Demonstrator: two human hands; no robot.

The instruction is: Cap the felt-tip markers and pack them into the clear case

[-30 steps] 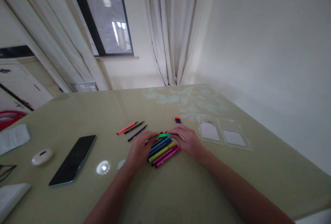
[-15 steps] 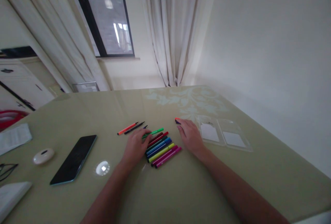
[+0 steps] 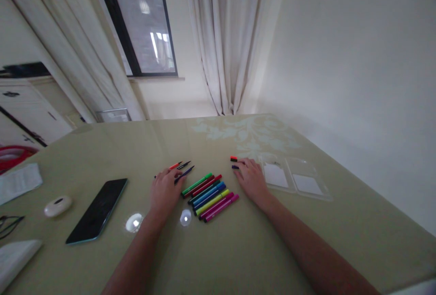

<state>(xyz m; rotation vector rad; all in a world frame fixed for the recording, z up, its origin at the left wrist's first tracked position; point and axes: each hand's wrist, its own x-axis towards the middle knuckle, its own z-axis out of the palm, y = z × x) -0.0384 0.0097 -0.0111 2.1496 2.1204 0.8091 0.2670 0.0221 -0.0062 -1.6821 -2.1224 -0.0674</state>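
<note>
My left hand is closed on an uncapped dark blue marker, its tip pointing up and to the right. Beyond that hand lie an orange marker and a black marker, both uncapped and partly hidden by the fingers. A slanted row of capped markers rests between my hands, among them a green marker, a yellow-green marker and a magenta marker. On the right, my right hand pinches a small dark blue marker cap. An orange and black cap lies just beyond its fingertips.
An opened clear plastic case with white inserts lies right of my right hand. To the left are a black phone, a white oval object, some papers and a dark cable. A wall borders the table's right side.
My left hand has let go of the green marker, which now lies in the row, and has moved left onto the dark blue marker. The right hand has shifted slightly, exposing the caps more.
</note>
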